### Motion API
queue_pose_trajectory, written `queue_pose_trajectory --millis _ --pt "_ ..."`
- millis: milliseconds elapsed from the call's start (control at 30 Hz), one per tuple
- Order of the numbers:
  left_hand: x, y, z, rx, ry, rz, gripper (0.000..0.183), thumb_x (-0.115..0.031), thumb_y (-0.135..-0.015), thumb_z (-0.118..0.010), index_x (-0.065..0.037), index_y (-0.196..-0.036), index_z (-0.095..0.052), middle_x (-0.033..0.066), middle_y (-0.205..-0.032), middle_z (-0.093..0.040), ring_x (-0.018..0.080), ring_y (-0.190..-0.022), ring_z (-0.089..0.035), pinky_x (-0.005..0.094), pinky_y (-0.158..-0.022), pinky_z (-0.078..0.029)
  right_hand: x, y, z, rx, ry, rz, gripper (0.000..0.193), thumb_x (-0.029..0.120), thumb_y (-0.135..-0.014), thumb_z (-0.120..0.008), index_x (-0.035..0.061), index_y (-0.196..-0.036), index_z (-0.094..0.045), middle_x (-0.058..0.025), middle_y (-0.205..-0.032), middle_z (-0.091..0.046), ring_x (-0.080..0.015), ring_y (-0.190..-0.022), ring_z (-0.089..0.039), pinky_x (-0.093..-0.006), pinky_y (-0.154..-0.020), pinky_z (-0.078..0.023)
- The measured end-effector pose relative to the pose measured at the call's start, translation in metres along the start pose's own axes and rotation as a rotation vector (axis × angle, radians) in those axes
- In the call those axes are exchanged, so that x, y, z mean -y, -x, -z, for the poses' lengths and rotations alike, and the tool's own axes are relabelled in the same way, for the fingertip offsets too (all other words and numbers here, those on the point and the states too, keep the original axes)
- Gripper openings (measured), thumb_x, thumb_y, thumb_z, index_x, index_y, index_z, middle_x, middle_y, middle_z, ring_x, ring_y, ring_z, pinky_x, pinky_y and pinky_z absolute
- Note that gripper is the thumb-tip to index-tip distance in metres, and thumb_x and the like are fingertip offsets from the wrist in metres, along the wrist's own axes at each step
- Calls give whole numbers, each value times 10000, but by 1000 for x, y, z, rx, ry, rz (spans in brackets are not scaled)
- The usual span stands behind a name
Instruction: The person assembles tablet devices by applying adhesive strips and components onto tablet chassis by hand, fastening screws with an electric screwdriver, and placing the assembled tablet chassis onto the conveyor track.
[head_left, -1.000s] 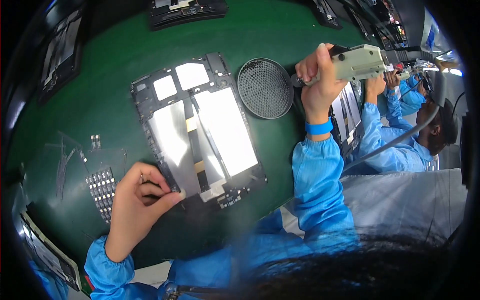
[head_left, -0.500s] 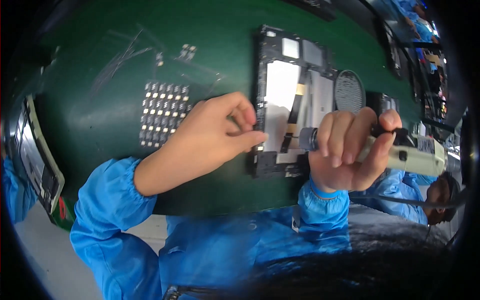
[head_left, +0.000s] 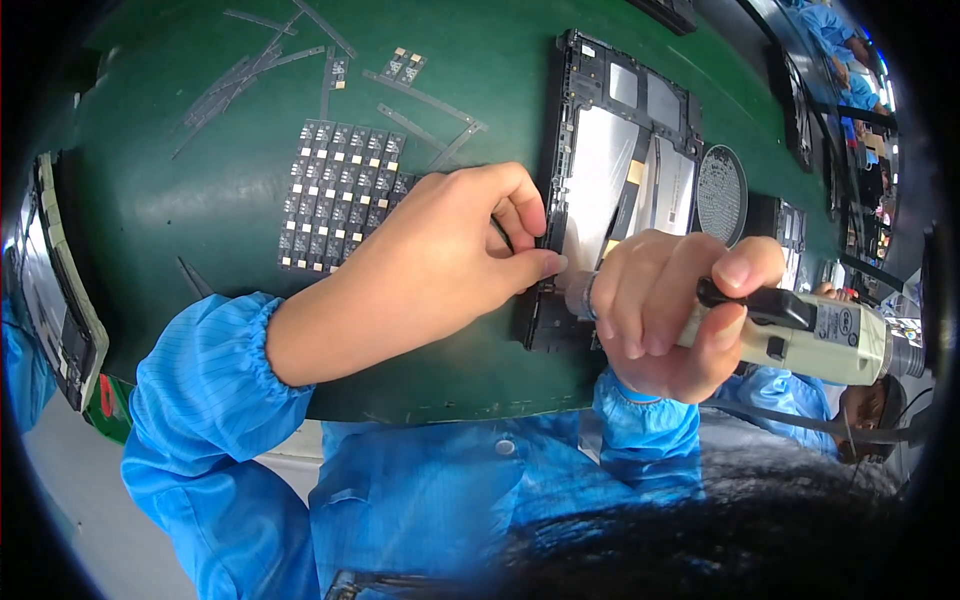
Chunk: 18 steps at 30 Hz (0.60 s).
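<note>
An opened tablet-like device (head_left: 600,150) lies on the green table, with a black frame, silvery panels and a black-and-gold ribbon strip showing. At its near left edge, my left hand (head_left: 450,235) has curled fingers and a thumb gripping the frame; the fingertips are partly hidden. My right hand (head_left: 680,310) is wrapped around a cream electric screwdriver (head_left: 825,345), held sideways with a black lever near my fingers. The screwdriver's clear-grey nose points left over the device's near part. Whether its bit touches a screw is hidden.
Rows of small black circuit boards (head_left: 335,195) lie left of the device. Thin dark strips (head_left: 240,85) and a few loose boards (head_left: 403,66) are scattered beyond. A round perforated dish (head_left: 722,195) sits to the right. Another panel (head_left: 65,290) stands at the far left.
The screwdriver's nose and my right hand have moved left and slightly nearer to my left hand. My left fingers have come against the frame edge. The whole view has shifted slightly.
</note>
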<state>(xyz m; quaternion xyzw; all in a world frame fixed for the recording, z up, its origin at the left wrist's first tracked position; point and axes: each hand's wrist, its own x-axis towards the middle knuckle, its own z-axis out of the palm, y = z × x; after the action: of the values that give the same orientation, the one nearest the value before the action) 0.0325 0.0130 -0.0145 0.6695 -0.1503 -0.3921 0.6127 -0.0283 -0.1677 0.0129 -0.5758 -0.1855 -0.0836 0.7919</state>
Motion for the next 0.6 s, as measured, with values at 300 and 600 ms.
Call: queue_pose_trajectory --millis 300,600 --pt "3 1 -1 3 1 8 209 -21 -876 -721 25 -994 -554 85 -891 -618 144 -797 -690 251 -622 -507 -2 3 -2 5 33 -27 199 251 -1045 -524 112 -1169 -454 1 -601 -486 -119 -424 -465 -267 -418 -393" --pt "0 -2 -1 5 -43 -43 194 6 -870 -703 23 -1004 -564 77 -921 -628 135 -797 -661 249 -651 -516 -2 2 -4 12 65 -68 253 215 -964 -648 95 -1023 -434 -17 -592 -482 -142 -420 -453 -312 -420 -393"
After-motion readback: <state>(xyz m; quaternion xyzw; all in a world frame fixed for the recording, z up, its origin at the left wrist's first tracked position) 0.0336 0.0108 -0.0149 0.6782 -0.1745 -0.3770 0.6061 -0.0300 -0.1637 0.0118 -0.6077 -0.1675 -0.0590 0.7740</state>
